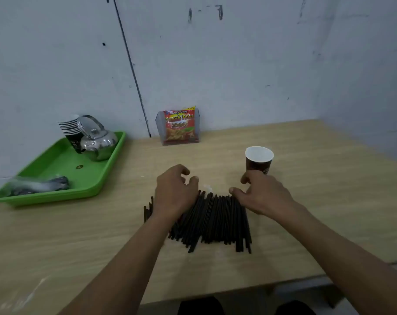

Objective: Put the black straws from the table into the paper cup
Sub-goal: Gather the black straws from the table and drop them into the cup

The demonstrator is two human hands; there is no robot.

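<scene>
Black straws (215,221): heap under left hand (174,194), right hand (264,195); fingers slack, grasping nothing. Paper cup (259,161): just beyond right fingers.

Both bare arms ran in from the bottom edge toward frame centre: left forearm (125,258) from lower left, right forearm (329,242) from lower right. Left grip (174,192) sat palm down at centre, fingers loosely curled, nothing pinched. Right grip (261,194) was just right of it, palm down, thumb pointing left, fingers loosely bent. Grips apart.
</scene>
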